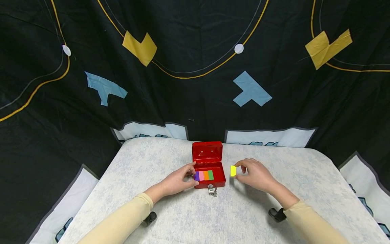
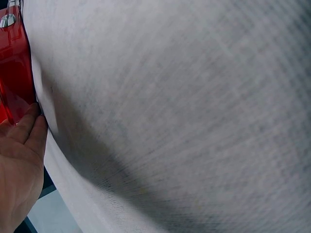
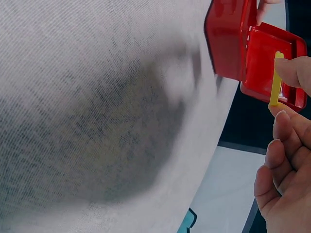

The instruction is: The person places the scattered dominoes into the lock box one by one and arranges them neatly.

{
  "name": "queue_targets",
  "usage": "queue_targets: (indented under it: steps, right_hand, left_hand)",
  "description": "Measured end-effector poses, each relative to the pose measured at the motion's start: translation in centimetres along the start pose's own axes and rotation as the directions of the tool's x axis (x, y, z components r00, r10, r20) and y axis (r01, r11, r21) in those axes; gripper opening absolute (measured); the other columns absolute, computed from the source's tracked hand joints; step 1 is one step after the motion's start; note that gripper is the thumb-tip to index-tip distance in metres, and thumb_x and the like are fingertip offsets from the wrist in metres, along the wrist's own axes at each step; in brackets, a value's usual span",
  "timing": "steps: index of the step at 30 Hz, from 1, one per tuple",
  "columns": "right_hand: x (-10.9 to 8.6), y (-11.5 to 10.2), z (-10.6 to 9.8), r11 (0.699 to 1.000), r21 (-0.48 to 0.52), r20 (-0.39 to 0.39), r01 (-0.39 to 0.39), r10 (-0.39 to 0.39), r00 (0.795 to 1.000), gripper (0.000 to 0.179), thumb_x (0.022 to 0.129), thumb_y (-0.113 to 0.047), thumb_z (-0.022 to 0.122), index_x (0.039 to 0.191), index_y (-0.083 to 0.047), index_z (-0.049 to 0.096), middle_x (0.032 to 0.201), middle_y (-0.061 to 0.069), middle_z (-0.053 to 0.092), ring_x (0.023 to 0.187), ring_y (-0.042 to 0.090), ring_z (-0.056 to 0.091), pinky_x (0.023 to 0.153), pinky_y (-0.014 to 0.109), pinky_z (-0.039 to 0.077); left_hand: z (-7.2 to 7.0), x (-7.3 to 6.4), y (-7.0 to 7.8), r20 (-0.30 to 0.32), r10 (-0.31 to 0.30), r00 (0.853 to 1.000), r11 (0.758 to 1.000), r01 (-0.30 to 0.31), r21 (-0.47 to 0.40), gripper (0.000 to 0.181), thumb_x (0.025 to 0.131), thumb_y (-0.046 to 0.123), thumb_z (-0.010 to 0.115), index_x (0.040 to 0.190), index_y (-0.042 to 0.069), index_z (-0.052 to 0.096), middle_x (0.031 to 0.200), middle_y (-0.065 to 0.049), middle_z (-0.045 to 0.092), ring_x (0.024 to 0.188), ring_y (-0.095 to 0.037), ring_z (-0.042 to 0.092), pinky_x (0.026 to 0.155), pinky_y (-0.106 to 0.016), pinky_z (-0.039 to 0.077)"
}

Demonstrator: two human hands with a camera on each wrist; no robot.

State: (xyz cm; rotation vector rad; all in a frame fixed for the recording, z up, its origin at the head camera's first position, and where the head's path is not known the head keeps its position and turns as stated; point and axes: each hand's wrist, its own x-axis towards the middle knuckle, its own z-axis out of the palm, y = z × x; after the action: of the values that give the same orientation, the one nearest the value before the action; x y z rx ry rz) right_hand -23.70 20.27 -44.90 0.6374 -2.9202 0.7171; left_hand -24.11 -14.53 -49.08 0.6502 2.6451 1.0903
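A small red metal cash box (image 1: 220, 174) stands on the table with its lid (image 1: 207, 151) raised. Along its left part, a purple block (image 1: 196, 176), a pink block (image 1: 201, 175), an orange block (image 1: 206, 175) and a green block (image 1: 211, 175) sit side by side. My left hand (image 1: 179, 179) grips the box's left side, thumb towards the front corner and fingers further back; in the left wrist view the fingers (image 2: 31, 128) touch the red wall. Right of the box, my right hand (image 1: 256, 174) pinches a thin yellow block (image 3: 276, 80) between thumb and fingertip, above the table.
A silver lock with keys (image 1: 212, 190) hangs at the box's front. The pale patterned cloth (image 1: 189, 217) covers the table, and a black curtain (image 1: 189, 101) hangs behind it. Dark wrist straps (image 1: 277, 215) are at both sleeves.
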Motion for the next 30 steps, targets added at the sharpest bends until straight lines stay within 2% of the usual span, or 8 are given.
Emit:
queue_targets:
  steps: [19, 30]
  right_hand:
    - [0.8, -1.3, 0.5, 1.0, 0.004, 0.007, 0.02, -0.02, 1.0, 0.033, 0.084, -0.027, 0.08, 0.114, -0.014, 0.073, 0.076, -0.007, 0.051, 0.075, 0.014, 0.046, 0.063, 0.033, 0.038]
    - [1.7, -2.1, 1.1, 1.0, 0.009, 0.021, 0.022, -0.022, 1.0, 0.033, 0.084, -0.027, 0.08, 0.113, -0.013, 0.073, 0.078, -0.001, 0.056, 0.078, 0.015, 0.048, 0.064, 0.034, 0.04]
  left_hand:
    - [0.0, 0.0, 0.1, 0.0, 0.0, 1.0, 1.0, 0.0, 0.006, 0.039, 0.091, 0.048, 0.075, 0.114, 0.023, 0.055, 0.165, 0.005, 0.031, 0.131, -0.019, 0.054, 0.11, -0.048, 0.042]
    - [0.0, 0.0, 0.0, -0.001, 0.015, 1.0, 1.0, -0.015, 0.002, 0.039, 0.093, 0.047, 0.074, 0.116, 0.021, 0.055, 0.165, 0.006, 0.031, 0.131, -0.018, 0.054, 0.11, -0.045, 0.042]
